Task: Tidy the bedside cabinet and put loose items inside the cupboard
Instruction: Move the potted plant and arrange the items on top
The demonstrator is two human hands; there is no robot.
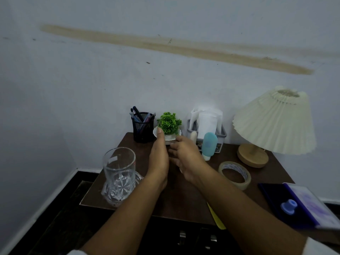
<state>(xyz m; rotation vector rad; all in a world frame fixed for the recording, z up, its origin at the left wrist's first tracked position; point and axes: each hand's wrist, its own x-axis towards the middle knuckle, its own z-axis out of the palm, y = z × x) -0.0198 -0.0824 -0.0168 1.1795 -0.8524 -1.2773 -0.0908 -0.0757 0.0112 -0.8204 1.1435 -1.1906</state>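
Small leafy green plant in a white scalloped pot (168, 126): rear of the dark brown wooden worktop (184, 199), held between both hands. Left hand (159, 162) has its thumb on the rim; right hand (185, 159) curls its fingers at the base. Print on the clear tape roll (234, 174) to the right is unreadable. Cut-glass tumbler (118, 172) to the left, near the worktop edge. Bare worktop under the wrists.

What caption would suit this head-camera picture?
Left hand grips a small potted plant, right hand beside it, on a crowded bedside cabinet.
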